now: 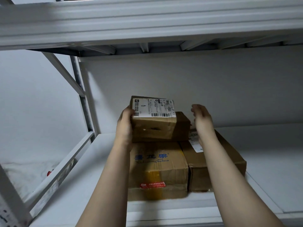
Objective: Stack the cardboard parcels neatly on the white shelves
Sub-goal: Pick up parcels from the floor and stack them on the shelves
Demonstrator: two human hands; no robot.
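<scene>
**Left hand on the small parcel, right hand free**

From the head camera I look down both bare forearms into a bay of the white shelf; the beam of the upper shelf crosses the top of the view, and a white upright post stands at the left.

The left hand grips the small parcel at its left end, fingers curled round the edge by the corner of its shipping label; the label lies on the parcel's top face, barcode towards me. The parcel's lower edge meets the top of the printed box; I cannot tell whether its weight is fully set down. Just behind it and to the right, touching it as far as I can see, sits a darker box.

The right hand holds nothing; its fingers are loosely curled, palm turned towards the small parcel, with a clear gap between them; it hovers above the right box.

The printed box and the right box lie side by side on the shelf board, their sides touching; the printed box carries blue lettering on top, a strip of yellow tape and a red sticker on its front; the right box bears a white label, partly hidden by the right wrist.
</scene>
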